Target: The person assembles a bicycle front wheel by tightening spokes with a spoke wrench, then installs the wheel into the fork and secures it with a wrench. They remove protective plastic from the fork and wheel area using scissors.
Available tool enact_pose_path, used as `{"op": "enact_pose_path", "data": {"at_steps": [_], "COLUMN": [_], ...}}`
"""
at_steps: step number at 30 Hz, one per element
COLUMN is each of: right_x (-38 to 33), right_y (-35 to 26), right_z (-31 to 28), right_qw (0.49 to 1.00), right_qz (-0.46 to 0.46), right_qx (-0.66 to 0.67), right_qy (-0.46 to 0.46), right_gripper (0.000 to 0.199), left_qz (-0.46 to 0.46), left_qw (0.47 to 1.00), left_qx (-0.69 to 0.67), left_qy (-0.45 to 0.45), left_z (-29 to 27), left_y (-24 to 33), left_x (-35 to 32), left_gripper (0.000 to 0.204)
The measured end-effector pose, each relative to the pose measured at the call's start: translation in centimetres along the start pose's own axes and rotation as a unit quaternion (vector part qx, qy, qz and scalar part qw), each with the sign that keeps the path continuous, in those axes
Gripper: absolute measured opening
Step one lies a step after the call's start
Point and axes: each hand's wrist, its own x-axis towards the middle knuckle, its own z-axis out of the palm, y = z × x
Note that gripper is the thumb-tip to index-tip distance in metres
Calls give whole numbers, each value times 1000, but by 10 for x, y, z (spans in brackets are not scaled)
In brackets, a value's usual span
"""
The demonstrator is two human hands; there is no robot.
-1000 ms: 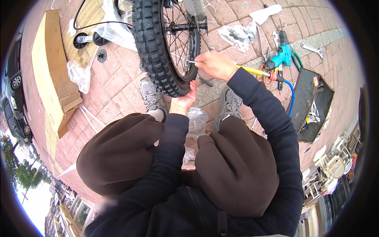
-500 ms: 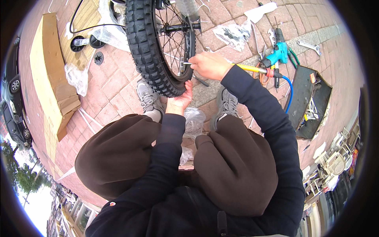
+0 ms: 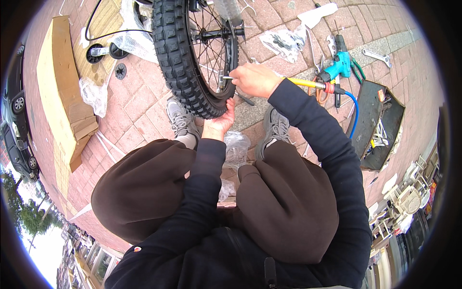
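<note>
A knobbly black tyre (image 3: 175, 62) on a spoked wheel stands upright in front of me. Cupped under its lower edge is my left hand (image 3: 221, 122), its fingers curled up against the tyre's right side. My right hand (image 3: 255, 80) is closed around an air hose (image 3: 303, 82), whose yellow end section joins a blue hose at a metal and red coupling. A thin metal tip sticks out of that fist toward the inside of the rim, next to the spokes. My fingers hide where the tip meets the valve area.
On the brick paving at right lie a teal cordless drill (image 3: 340, 64), a wrench (image 3: 378, 58) and an open toolbox (image 3: 368, 113). A cardboard piece (image 3: 65, 82) and plastic wrap (image 3: 94, 94) are at left. Clear plastic (image 3: 236, 147) lies between my shoes. Parked cars (image 3: 17, 111) stand far left.
Almost nothing differs. Both hands keep their places on the tyre and the air hose; the right forearm and blue hose have shifted very slightly.
</note>
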Motion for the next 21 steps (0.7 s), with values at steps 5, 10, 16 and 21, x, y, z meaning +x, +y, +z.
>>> {"op": "enact_pose_path", "data": {"at_steps": [5, 10, 16, 21], "right_x": [0, 0, 0, 0], "right_y": [0, 2, 3, 2], "right_z": [1, 3, 5, 4], "right_qw": [1000, 1000, 1000, 1000], "right_qz": [-5, -11, -14, -11], "right_qx": [-6, -4, 0, -4], "right_qy": [2, 10, 20, 12], "right_gripper": [21, 20, 19, 20], "left_qz": [-4, -4, -9, -18], "left_qw": [1000, 1000, 1000, 1000], "left_qx": [-3, 0, -7, -15], "left_qy": [-2, -5, 1, 2], "left_z": [0, -1, -2, -1], "left_y": [0, 1, 2, 2], "left_x": [-1, 0, 0, -1], "left_gripper": [36, 36, 35, 36]}}
